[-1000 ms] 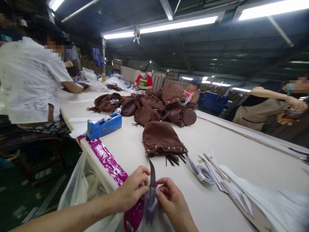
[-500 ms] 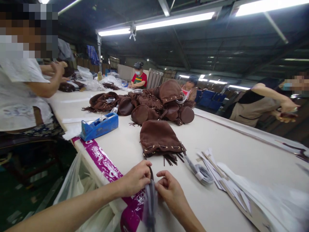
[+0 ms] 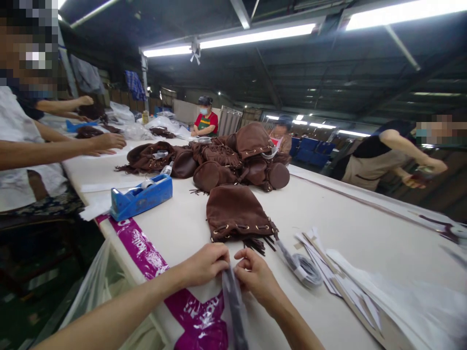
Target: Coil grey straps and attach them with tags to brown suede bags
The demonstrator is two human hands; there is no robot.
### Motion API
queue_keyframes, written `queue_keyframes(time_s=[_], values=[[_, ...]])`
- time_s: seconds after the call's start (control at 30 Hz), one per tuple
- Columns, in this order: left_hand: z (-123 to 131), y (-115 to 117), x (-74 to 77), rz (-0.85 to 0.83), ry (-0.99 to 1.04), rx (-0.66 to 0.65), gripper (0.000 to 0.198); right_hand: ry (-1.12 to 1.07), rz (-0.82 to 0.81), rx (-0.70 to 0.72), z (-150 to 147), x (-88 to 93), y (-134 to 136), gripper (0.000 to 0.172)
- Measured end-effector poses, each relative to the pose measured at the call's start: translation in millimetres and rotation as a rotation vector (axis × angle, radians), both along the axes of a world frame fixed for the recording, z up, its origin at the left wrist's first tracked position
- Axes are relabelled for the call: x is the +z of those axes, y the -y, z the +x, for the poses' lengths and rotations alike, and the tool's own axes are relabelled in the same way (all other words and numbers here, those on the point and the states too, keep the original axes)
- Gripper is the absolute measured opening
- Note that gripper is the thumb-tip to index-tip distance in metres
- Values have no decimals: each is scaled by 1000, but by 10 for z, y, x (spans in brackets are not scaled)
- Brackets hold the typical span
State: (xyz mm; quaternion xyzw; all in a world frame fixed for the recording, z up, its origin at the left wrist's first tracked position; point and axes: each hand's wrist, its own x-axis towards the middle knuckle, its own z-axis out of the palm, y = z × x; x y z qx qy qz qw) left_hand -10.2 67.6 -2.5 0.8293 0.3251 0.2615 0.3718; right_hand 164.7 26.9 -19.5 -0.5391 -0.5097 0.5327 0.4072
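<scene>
A dark strap inside a clear plastic sleeve (image 3: 235,306) runs from between my hands down to the bottom edge of the view. My left hand (image 3: 208,265) pinches the sleeve's top end, thumb against fingers. On the other side, my right hand (image 3: 257,277) has its thumb and bent forefinger at the sleeve's edge. Just beyond my fingers lies a brown drawstring bag (image 3: 237,211) with metal eyelets and a dark tassel (image 3: 255,244). From its right side trails a coiled strap wrapped in plastic (image 3: 304,270). My fingers hide where the near strap joins the bag.
A blue tape dispenser (image 3: 142,198) stands at the table's left edge, by purple printed tape (image 3: 146,248). Brown bags (image 3: 226,160) are piled behind. Paper strips (image 3: 335,277) and white sheeting (image 3: 394,291) lie right. Co-workers stand left (image 3: 25,146) and right (image 3: 386,155).
My left hand has slid to the sleeve's top, and the bare strap end seen there before is now hidden. The left co-worker's hand has come down to the table.
</scene>
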Motion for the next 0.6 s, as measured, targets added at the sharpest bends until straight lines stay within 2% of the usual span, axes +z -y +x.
queue_keyframes(time_s=[0.1, 0.2, 0.37, 0.6], values=[[-38, 34, -46, -12, 70, -57, 9, -64, -87, 69, 42, 37, 3, 33], [-77, 86, -127, -21, 150, -95, 12, -90, -76, 124, 45, 14, -3, 32], [-60, 120, -224, -2, 269, 43, 12, -74, -47, 103, -4, 6, -17, 29], [-23, 103, -233, -56, 209, 105, 7, -212, -243, 63, -51, 64, 141, 46]])
